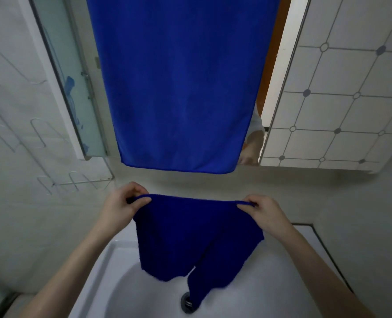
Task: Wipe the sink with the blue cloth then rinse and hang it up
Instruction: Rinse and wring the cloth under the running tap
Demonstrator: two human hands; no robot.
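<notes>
Hands stretch plush blue cloth (pixel 197 237) (rumpled).

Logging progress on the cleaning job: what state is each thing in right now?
blue cloth: held spread over the sink
left hand: pinching one corner
right hand: pinching the other corner
hanging blue towel: draped flat
sink: no water running
drain: open

Two hands: left (pixel 123 203), right (pixel 267 213). Two blue cloths: held (pixel 197 237), hanging (pixel 181 88). One sink (pixel 112 271). One drain (pixel 187 302).
</notes>
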